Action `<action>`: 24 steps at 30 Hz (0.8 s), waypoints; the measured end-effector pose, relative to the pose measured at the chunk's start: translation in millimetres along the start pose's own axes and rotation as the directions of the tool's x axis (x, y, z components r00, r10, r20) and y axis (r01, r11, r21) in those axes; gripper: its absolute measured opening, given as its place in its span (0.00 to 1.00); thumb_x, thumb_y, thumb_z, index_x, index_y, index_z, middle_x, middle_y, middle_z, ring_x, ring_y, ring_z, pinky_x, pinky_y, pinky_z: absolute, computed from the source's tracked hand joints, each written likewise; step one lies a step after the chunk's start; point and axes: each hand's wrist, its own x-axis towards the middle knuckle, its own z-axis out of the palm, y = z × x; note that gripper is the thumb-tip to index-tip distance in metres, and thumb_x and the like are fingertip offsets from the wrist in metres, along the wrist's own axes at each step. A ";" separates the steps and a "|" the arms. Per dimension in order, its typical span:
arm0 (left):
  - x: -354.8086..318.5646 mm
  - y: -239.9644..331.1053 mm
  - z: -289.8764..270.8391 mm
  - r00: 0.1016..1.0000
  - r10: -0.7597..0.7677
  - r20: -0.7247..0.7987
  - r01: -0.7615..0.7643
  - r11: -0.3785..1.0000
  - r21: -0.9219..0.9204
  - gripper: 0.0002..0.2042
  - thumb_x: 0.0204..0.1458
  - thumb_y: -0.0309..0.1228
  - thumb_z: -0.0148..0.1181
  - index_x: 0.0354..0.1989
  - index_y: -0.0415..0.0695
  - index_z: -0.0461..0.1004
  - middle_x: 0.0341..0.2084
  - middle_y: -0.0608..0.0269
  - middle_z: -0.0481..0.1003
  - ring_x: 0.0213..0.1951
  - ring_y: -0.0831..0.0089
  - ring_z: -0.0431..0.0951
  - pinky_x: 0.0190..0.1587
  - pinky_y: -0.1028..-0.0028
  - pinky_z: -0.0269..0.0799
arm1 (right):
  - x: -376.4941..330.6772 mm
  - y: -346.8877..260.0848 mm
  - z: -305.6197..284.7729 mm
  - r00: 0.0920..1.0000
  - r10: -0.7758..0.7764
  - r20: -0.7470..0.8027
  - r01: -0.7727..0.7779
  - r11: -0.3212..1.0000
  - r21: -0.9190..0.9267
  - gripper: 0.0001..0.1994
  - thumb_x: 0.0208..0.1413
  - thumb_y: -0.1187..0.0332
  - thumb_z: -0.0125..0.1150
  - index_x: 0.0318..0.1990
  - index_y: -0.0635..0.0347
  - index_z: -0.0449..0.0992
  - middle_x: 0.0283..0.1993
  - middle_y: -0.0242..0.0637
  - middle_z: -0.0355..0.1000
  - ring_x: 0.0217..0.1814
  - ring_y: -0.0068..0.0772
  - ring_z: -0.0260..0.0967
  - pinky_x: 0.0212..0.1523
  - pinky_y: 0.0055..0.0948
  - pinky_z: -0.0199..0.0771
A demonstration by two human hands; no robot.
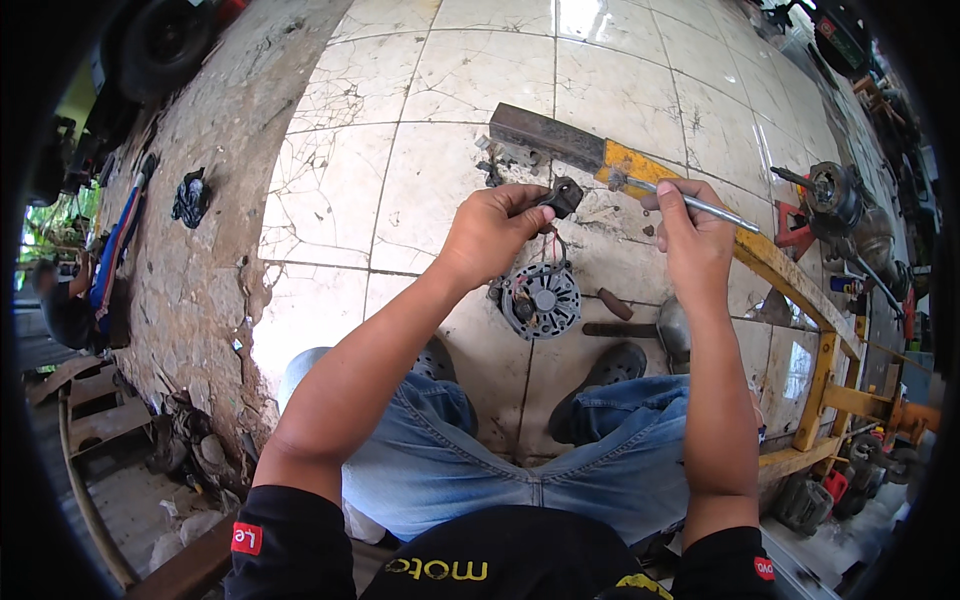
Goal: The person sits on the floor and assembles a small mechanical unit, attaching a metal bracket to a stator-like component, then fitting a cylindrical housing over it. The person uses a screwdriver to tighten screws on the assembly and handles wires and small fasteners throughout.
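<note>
My left hand pinches a small dark part with a rounded opening between thumb and fingers. To its right, my right hand is closed around a slim silver metal rod. The rod's left end lies over a yellow-painted steel beam; whether it touches the beam I cannot tell. Below the dark part, a round slotted alternator housing rests on the tiles, with thin red and dark wires rising from it toward the part.
A wooden-looking handle and a dark flat bar lie between the alternator housing and my shoes. The yellow frame runs along the right. A greasy mechanical assembly stands beyond it. At far left a person sits.
</note>
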 end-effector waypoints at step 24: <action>-13.9 13.9 3.3 0.934 0.348 -0.079 -0.301 0.888 0.347 0.13 0.51 0.26 0.68 0.46 0.42 0.80 0.42 0.58 0.81 0.42 0.73 0.81 0.45 0.74 0.76 | -9.4 0.9 10.1 0.974 0.083 0.210 -0.078 0.996 -0.033 0.16 0.65 0.59 0.57 0.49 0.64 0.76 0.36 0.36 0.77 0.21 0.17 0.62 0.22 0.18 0.62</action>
